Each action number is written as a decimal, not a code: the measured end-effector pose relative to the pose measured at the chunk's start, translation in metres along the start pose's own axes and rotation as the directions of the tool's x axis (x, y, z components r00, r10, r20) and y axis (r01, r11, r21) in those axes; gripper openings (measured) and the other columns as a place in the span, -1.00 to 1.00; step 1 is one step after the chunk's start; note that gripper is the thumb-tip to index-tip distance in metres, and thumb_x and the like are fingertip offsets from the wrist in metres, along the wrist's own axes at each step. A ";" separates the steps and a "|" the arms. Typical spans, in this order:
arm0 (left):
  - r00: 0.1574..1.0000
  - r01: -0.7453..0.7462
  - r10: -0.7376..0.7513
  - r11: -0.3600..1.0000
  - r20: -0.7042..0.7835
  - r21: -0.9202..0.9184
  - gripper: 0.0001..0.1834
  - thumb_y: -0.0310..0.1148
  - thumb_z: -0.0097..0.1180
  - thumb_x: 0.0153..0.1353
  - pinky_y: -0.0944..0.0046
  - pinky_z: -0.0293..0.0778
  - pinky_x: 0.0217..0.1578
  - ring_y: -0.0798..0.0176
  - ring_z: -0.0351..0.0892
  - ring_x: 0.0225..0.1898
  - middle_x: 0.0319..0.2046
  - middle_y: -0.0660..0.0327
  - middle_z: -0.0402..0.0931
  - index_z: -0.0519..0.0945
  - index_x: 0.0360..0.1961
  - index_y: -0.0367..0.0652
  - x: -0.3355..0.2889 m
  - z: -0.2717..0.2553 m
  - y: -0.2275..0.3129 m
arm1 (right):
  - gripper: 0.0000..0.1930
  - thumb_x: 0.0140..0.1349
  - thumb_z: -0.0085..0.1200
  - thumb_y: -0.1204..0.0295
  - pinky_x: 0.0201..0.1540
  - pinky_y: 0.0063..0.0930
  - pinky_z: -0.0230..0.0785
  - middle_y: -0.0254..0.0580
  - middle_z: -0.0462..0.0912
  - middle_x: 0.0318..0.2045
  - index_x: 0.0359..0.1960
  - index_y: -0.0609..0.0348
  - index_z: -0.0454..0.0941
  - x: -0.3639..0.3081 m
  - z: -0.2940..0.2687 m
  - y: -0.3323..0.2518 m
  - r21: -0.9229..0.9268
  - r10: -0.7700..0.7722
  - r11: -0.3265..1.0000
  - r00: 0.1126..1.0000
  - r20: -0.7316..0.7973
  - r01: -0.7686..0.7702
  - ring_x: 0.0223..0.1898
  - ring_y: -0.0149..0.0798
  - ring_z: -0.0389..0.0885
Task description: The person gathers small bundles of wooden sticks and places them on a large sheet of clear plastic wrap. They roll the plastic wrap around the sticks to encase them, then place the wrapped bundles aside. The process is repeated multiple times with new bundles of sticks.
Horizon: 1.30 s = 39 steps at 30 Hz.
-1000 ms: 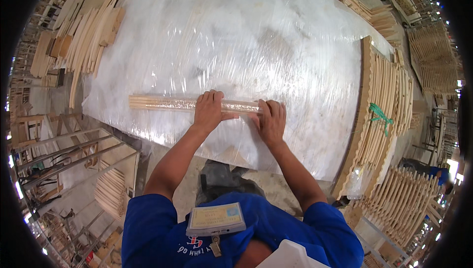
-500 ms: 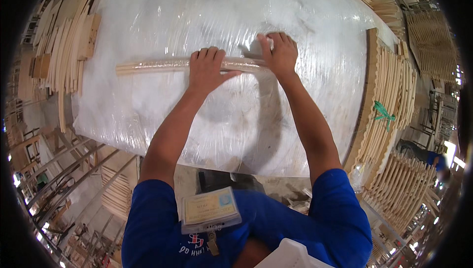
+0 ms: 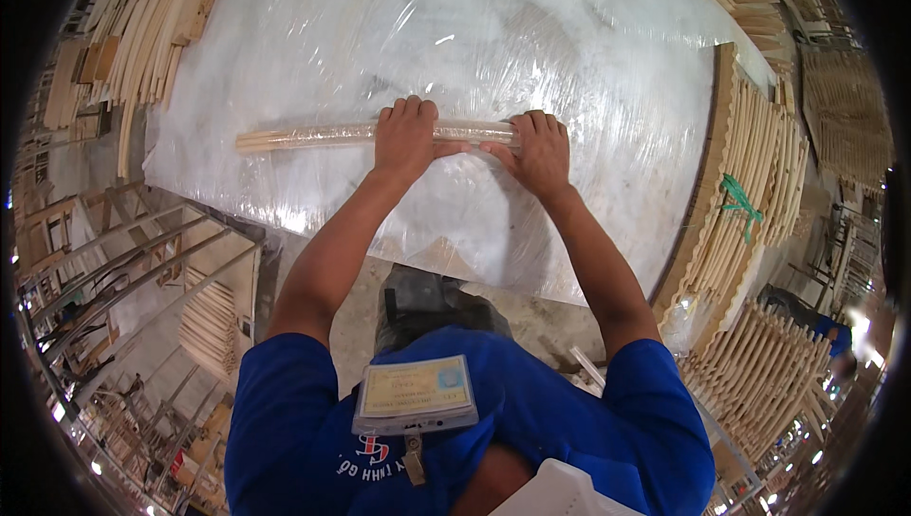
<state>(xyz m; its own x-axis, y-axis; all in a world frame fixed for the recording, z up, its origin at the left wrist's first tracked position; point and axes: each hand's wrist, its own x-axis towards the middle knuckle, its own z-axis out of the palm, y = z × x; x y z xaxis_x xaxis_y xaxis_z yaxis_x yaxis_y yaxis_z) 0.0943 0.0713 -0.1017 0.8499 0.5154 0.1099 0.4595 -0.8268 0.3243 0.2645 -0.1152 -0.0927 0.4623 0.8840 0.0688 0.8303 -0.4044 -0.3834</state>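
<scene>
Wrapped wooden stick bundle (image 3: 304, 137) lay on the bench (image 3: 617, 193), in from the near edge & right under both hands. Key relation: its long axis ran L–R, approx. parallel to the near edge, w/ the L end a bit closer to that edge than the R end. L hand (image 3: 406, 141) sat just R of the bundle's midpoint, fingers curled over the far side, thumb on the near side; R hand (image 3: 541, 151) was wrapped round the R end, thumb pointing back twd the L one. So both hands were grasping it, w/ a short section showing btwn them; pressure, couldn't tell. R hand was nearer an end; the L half stuck out past the L hand, tips pointing twd the bench's L edge. Re room: widest stretch of film-covered top was on the far side, running out of view; near side was a narrower strip, w/ the blue shirt (image 3: 569, 412) beyond the edge. Wooden rods (image 3: 759, 146) w/ a green tie (image 3: 738, 198) & a scalloped strip (image 3: 704, 189) lined the R edge, well apart from the R hand. Wooden slats (image 3: 142, 51) were beyond the L edge.
</scene>
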 end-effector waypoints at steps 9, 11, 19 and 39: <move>0.971 0.114 -0.130 0.989 -0.199 -0.092 -0.46 0.15 0.34 0.34 -0.13 0.34 0.13 -0.04 0.48 0.12 0.07 0.10 0.53 0.64 0.00 -0.11 0.105 -0.003 -0.058 | 0.09 0.36 0.17 -0.26 0.62 0.38 -0.14 0.26 0.13 0.63 0.62 0.40 0.10 0.092 0.053 -0.042 0.048 0.003 0.999 0.961 -0.278 0.011 0.67 0.33 -0.03; 0.973 0.017 -0.032 0.998 -0.227 -0.065 -0.44 0.16 0.33 0.35 -0.13 0.33 0.17 -0.04 0.48 0.16 0.11 0.11 0.54 0.63 0.06 -0.10 0.114 -0.001 -0.068 | 0.09 0.35 0.13 -0.34 0.60 0.39 -0.09 0.23 0.17 0.62 0.63 0.30 0.14 0.165 0.040 -0.028 0.010 -0.012 1.000 0.979 -0.205 0.014 0.66 0.31 0.03; 0.983 -0.051 0.071 0.991 -0.167 0.122 -0.21 0.37 0.50 -0.07 -0.01 0.41 0.12 0.06 0.58 0.04 -0.03 0.24 0.62 0.65 -0.04 -0.05 0.169 0.001 -0.084 | -0.36 0.57 -0.07 -0.16 0.58 0.18 0.13 -0.02 0.52 0.43 0.40 0.03 0.56 0.278 0.005 0.017 0.183 -0.044 0.979 0.976 -0.213 0.085 0.52 0.13 0.35; 0.907 0.016 -0.062 0.993 -0.416 -0.115 -0.31 0.19 0.52 0.12 -0.23 0.38 0.26 -0.16 0.47 0.27 0.14 0.11 0.53 0.67 0.10 -0.08 -0.018 -0.007 -0.062 | -0.52 0.51 0.10 0.09 0.48 0.33 0.17 0.14 0.46 0.37 0.35 0.01 0.58 0.053 0.042 -0.019 -0.101 -0.026 0.995 0.965 -0.261 0.000 0.39 0.28 0.41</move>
<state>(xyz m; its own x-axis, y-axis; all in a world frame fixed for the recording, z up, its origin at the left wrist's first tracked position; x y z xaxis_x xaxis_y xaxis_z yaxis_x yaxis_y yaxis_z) 0.0486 0.1143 -0.1173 0.6352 0.6127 0.4703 0.4402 -0.7875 0.4315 0.2599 -0.0506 -0.1207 0.5054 0.8026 0.3169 0.8574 -0.4260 -0.2887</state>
